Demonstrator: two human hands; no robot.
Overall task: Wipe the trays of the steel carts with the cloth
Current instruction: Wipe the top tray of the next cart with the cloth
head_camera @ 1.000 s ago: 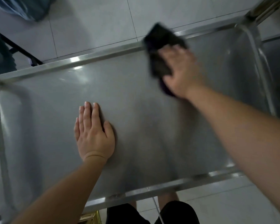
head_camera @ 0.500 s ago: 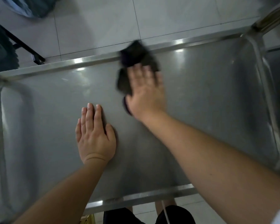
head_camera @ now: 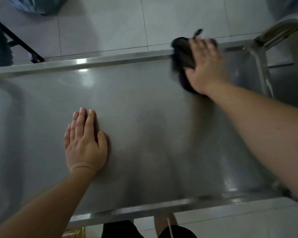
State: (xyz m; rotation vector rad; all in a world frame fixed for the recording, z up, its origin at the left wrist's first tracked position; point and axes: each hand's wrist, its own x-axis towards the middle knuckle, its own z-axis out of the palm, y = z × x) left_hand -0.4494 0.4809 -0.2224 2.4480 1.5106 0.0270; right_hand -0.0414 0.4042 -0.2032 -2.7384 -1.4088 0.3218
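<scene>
The flat stainless-steel top tray (head_camera: 144,103) of the cart fills most of the head view, with a raised rim along its far and near long edges. The person's left hand (head_camera: 85,143) lies palm-down on the tray surface, left of centre and nearer the near rim than the far one. Its fingers are straight and held together, the thumb alongside; it holds nothing.

The right hand (head_camera: 205,66) presses down on a dark, crumpled cloth (head_camera: 182,55) at the far right part of the tray, against the far rim. The fingers are extended and slightly spread across the top of the cloth, reaching to the rim. The cloth shows on the thumb side of the hand and beyond the fingertips, where a small part of it overlaps the rim; a dark purple portion shows under the heel of the palm. This area is motion-blurred, so whether any finger curls round the cloth cannot be told.

The two hands are well apart. At the right end of the tray stands the curved tubular steel handle (head_camera: 280,31) of the cart. Beyond the far rim lies a light grey tiled floor (head_camera: 110,23). A black angled metal frame (head_camera: 15,42) stands on the floor at upper left.
</scene>
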